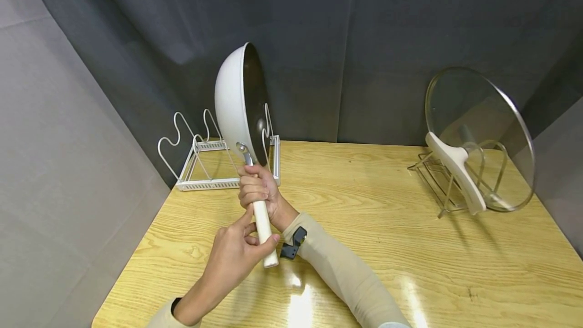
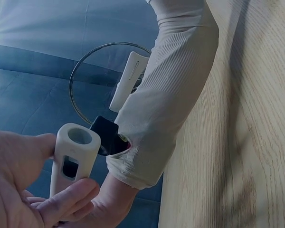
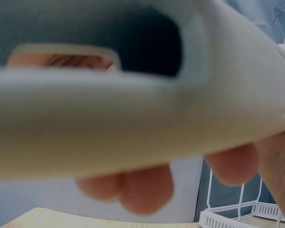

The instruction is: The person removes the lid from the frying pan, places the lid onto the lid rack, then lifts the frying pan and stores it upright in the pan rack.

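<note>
A deep wok-like pan [image 1: 231, 95], white outside and dark inside, is held up on its side above the table. My right hand [image 1: 260, 189] grips its pale handle [image 1: 262, 221] close to the metal joint. Lower down, my left hand [image 1: 234, 252] pinches the same handle near its end, thumb on one side and fingers on the other. The left wrist view shows the hollow handle end [image 2: 83, 154] between the left thumb and fingers. In the right wrist view the handle [image 3: 133, 118] fills much of the picture, with fingertips [image 3: 147, 190] below it.
Behind the pan, a white wire rack [image 1: 209, 185] stands at the table's back left; the pan overlaps it. To the right, a glass lid [image 1: 478, 100] with a long pale handle leans in a wire stand [image 1: 448, 206]. A dark curtain [image 1: 387, 54] closes the back.
</note>
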Demonstrator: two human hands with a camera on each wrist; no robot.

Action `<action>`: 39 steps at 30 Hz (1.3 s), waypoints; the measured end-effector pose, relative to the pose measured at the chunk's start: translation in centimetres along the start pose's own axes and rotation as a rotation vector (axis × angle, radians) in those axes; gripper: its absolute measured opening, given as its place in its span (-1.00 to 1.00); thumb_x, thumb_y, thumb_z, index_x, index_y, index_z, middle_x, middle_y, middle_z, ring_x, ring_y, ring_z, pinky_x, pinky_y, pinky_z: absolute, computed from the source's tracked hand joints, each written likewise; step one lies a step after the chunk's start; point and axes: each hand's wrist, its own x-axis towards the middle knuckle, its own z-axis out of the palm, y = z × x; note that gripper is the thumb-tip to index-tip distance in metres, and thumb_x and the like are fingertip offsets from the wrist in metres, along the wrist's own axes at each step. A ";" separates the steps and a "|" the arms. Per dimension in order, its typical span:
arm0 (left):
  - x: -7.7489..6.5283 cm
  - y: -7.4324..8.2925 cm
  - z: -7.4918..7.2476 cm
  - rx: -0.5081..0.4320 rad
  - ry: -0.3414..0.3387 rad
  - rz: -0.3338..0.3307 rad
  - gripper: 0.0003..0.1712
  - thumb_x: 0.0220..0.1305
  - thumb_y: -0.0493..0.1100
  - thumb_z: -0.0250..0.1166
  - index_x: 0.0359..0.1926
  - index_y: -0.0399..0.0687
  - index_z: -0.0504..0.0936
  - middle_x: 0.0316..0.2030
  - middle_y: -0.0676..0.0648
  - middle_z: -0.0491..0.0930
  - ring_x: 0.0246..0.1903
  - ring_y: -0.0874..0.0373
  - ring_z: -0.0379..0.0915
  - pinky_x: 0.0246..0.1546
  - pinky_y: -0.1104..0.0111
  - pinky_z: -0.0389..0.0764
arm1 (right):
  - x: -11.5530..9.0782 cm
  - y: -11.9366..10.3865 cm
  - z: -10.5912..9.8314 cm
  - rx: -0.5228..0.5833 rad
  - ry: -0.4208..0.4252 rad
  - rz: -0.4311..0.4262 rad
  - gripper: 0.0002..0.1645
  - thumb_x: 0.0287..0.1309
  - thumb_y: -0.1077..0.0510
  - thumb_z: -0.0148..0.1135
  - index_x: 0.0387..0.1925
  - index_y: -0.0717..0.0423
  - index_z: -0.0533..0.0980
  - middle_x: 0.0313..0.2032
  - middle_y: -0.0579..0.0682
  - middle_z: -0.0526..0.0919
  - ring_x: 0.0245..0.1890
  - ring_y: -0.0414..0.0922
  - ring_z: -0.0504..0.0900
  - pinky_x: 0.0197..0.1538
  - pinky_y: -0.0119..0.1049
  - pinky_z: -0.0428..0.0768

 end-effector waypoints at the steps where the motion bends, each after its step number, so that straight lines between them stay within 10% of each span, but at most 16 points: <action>1: 0.0 0.0 0.0 0.001 -0.001 -0.002 -0.26 0.10 -0.13 0.56 0.30 -0.18 0.53 -0.27 -0.20 0.79 -0.53 0.33 0.68 -0.61 0.51 0.61 | 0.0 0.0 0.0 -0.001 0.002 0.001 -0.50 0.39 0.24 0.05 -0.60 -0.11 0.07 -0.79 -0.28 0.08 -0.85 -0.37 0.11 -0.75 -0.49 0.28; 39: -0.1 -0.5 0.9 -0.056 -0.009 -0.031 -0.12 0.10 -0.14 0.56 0.39 -0.35 0.42 -0.23 -0.24 0.78 -0.52 0.30 0.69 -0.60 0.49 0.62 | -0.7 -0.2 -0.7 0.027 0.012 -0.003 -0.52 0.39 0.23 0.02 -0.60 -0.11 0.06 -0.79 -0.28 0.08 -0.84 -0.36 0.10 -0.77 -0.51 0.23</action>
